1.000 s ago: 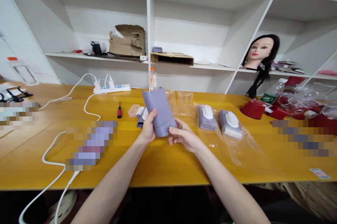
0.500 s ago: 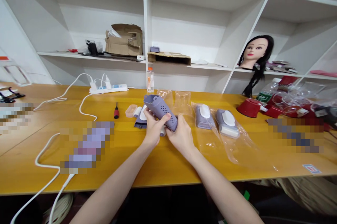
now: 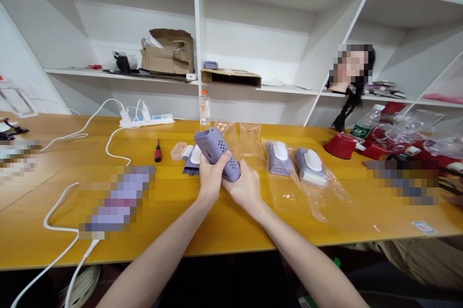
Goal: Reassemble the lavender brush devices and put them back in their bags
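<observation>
A perforated lavender plastic casing (image 3: 216, 146) was held over the yellow desk (image 3: 224, 223), tilted, upper end pointed up and left. Its middle was gripped by the left hand (image 3: 210, 178), grip fully closed, fingers wrapped over the casing. Its lower end was gripped by the right hand (image 3: 245, 188), grip also closed. 2 bagged lavender devices (image 3: 280, 158) were placed to the right. A red-handled screwdriver (image 3: 158, 151) and a peach tray (image 3: 178, 151) were seen to the left, with a white power strip (image 3: 146, 121) behind.
</observation>
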`<act>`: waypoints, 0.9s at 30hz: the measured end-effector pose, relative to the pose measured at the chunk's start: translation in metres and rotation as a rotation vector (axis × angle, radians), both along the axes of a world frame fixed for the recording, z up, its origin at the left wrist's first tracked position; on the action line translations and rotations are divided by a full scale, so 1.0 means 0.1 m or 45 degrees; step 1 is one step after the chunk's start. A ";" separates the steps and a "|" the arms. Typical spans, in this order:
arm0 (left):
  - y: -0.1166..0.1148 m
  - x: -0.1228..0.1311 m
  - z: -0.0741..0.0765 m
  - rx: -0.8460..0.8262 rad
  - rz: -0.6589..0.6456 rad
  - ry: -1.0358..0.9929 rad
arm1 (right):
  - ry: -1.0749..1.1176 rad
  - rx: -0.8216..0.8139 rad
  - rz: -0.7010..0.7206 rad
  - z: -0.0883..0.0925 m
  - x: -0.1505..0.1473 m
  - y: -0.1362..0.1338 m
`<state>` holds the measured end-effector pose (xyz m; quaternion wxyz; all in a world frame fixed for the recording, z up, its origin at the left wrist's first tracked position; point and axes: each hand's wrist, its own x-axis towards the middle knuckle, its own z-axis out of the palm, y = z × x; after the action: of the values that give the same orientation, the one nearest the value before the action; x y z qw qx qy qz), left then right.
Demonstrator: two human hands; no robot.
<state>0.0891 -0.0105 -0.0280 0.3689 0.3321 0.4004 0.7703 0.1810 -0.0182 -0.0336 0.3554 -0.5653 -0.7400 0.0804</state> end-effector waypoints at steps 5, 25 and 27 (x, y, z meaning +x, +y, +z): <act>0.06 -0.09 -0.09 0.043 -0.023 0.045 | -0.100 0.102 0.064 -0.06 -0.01 -0.02; 0.04 0.02 -0.10 0.154 0.003 -0.028 | -0.473 0.177 -0.054 0.02 -0.08 -0.04; 0.03 0.04 -0.11 0.153 0.022 -0.047 | -0.451 0.121 -0.069 0.02 -0.10 -0.04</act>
<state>0.0930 -0.0071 -0.0393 0.3489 0.3360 0.3496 0.8020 0.1715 -0.0217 -0.0316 0.2478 -0.5730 -0.7785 -0.0650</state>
